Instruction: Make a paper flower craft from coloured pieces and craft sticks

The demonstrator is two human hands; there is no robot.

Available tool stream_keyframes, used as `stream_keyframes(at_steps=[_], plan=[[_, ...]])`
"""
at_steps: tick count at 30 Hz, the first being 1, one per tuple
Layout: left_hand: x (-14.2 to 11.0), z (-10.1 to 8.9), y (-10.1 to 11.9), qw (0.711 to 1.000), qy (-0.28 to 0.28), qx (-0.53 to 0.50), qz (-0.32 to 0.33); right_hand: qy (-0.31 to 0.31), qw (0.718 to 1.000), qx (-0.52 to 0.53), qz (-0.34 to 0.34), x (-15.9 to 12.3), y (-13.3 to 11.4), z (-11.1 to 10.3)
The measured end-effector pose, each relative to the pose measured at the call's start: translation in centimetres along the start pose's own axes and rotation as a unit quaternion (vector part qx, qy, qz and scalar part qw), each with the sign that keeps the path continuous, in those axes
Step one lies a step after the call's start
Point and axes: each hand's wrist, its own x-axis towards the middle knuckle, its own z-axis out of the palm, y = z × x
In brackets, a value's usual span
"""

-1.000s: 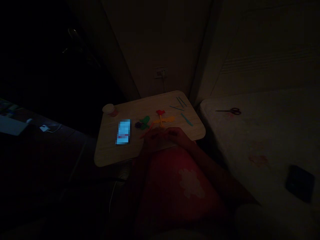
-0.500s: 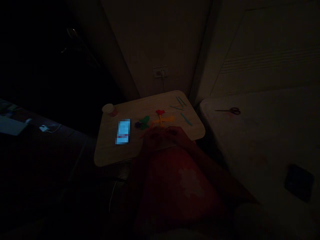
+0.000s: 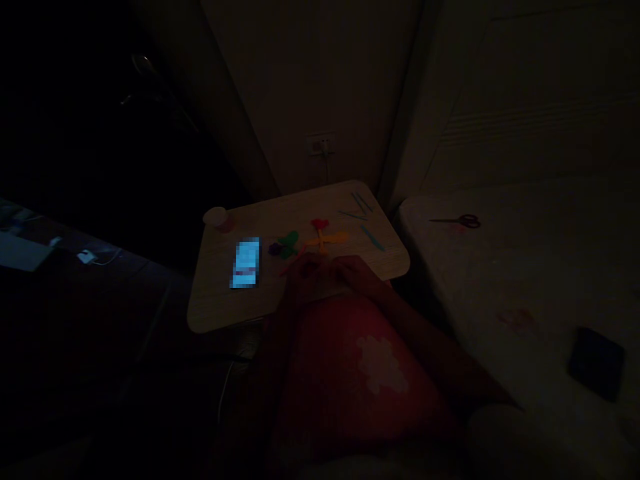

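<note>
The room is very dark. At the near edge of a small table [image 3: 220, 313], my left hand [image 3: 303, 270] and my right hand [image 3: 351, 272] are close together with fingers bent inward. Whatever lies between the fingertips is too dark to make out. Just beyond them is a yellow-orange cross-shaped piece [image 3: 321, 241], apparently modelling clay, with a red piece [image 3: 319, 224] at its top. To the left of it sit a green piece [image 3: 289, 243] and a dark purple piece [image 3: 275, 249]. A thin red strip [image 3: 285, 271] shows beside my left hand.
A lit phone [image 3: 245, 263] and a tub with a pale lid [image 3: 217, 216] stand on the left of the table. Thin blue-green sticks [image 3: 362, 202] and a wider blue strip [image 3: 373, 238] lie right. Scissors [image 3: 467, 221] rest on the pale surface beside the table.
My right hand's fingers have shifted slightly, and both hands remain close together at the near edge. The pieces on the table look unmoved.
</note>
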Motion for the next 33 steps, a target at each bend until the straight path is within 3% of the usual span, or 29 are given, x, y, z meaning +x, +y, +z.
stream_keyframes(at_steps=[7, 13, 19, 25, 33], plan=[[-0.1, 0.3, 0.3, 1.000, -0.014, 0.012, 0.003, 0.076, 0.995, 0.052, 0.028, 0.2, 0.7, 0.0], [-0.4, 0.9, 0.2, 0.997, -0.046, 0.051, 0.022, 0.099, 0.993, -0.060, -0.026, 0.3, 1.3, 0.1], [-0.2, 1.0, 0.2, 0.995, -0.036, 0.092, 0.027, 0.117, 0.985, -0.122, -0.037, 0.2, 1.2, 0.3], [-0.5, 1.7, 0.0, 0.996, -0.041, 0.073, 0.017, 0.143, 0.984, -0.101, -0.025, -0.2, 1.2, 0.1], [-0.3, 1.7, -0.1, 0.997, -0.031, 0.048, 0.041, 0.128, 0.990, -0.049, 0.032, -0.3, 1.0, 0.2]])
